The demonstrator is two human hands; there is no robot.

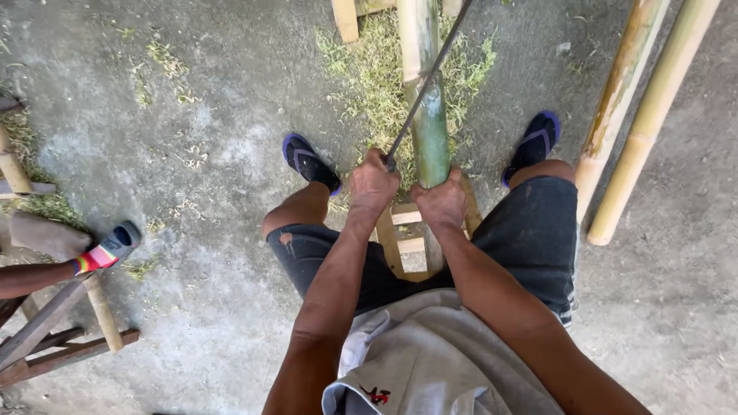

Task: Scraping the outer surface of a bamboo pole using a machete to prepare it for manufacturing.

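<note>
L hand [374,183] fist round blade [427,81] handle; R hand [441,201] clamped on bamboo [427,115] end, blade laid along pole, shavings [369,77] under, w/ wood stand [403,238] below

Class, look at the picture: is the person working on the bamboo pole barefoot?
No: both feet wear dark shoes with blue trim, planted either side of the green bamboo pole.

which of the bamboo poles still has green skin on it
The bamboo pole between the person's feet, gripped by the right hand: its near stretch is green. The two poles lying at the right are yellow-tan.
</note>
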